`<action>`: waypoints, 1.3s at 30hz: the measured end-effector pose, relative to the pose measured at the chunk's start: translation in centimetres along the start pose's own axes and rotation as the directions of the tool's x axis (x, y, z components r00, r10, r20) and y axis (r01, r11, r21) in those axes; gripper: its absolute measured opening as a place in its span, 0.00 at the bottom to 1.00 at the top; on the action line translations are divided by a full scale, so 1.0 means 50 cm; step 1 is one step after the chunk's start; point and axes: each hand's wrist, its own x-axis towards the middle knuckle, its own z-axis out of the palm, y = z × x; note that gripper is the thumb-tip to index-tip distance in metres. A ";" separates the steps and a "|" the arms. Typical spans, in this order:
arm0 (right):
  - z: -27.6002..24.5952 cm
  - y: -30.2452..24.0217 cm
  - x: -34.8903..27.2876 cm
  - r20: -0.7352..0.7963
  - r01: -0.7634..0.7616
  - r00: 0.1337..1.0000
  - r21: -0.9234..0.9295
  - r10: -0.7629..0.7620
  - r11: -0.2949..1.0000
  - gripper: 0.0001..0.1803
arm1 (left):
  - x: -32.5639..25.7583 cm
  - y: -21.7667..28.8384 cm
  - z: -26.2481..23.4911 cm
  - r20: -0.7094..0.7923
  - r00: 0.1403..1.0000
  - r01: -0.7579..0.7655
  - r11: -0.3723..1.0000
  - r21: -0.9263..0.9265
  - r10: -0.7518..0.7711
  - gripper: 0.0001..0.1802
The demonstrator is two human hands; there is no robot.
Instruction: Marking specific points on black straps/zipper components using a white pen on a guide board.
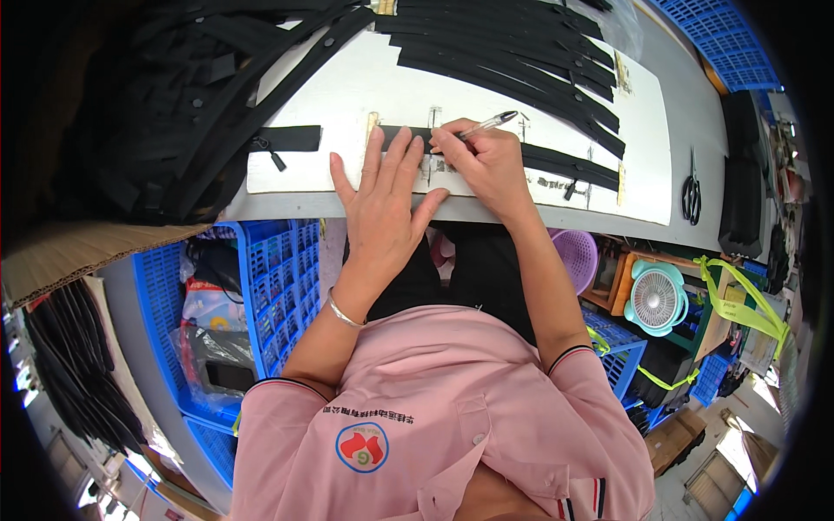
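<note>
My left hand (388, 187) lies with its fingers stretched out across a black zipper strip (556, 163), pressing it against a white board (330, 178). In my right hand (491, 169) is a clear pen (491, 124), gripped between thumb and fingers. The hand rests on the strip just right of my left fingers; the pen's tip is hidden by the hand. Dark marks show on the board around the strip. A zipper pull (571, 188) hangs near the strip's right end. Another short black strip end (291, 138) with a pull (276, 160) lies to the left.
Several black strips (512, 61) lie side by side at the board's far side. A heap of black strips (130, 130) covers the left. Scissors (691, 195) lie at the right on the grey table (699, 104). Below the edge are a blue crate (282, 286) and a small fan (656, 298).
</note>
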 end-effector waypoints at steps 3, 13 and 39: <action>0.006 0.001 -0.001 0.005 -0.029 1.000 -0.019 0.029 0.999 0.13 | -0.001 0.001 0.001 0.000 1.000 0.000 1.000 0.005 0.000 0.35; -0.053 -0.011 -0.037 -0.145 0.002 0.989 0.201 0.028 0.980 0.11 | -0.002 -0.004 0.001 0.036 0.999 0.005 1.000 0.014 -0.006 0.36; -0.127 0.060 -0.059 -0.412 -0.113 0.906 -0.023 0.094 0.993 0.11 | 0.052 0.121 0.062 0.057 0.980 -0.175 0.966 -0.190 0.189 0.30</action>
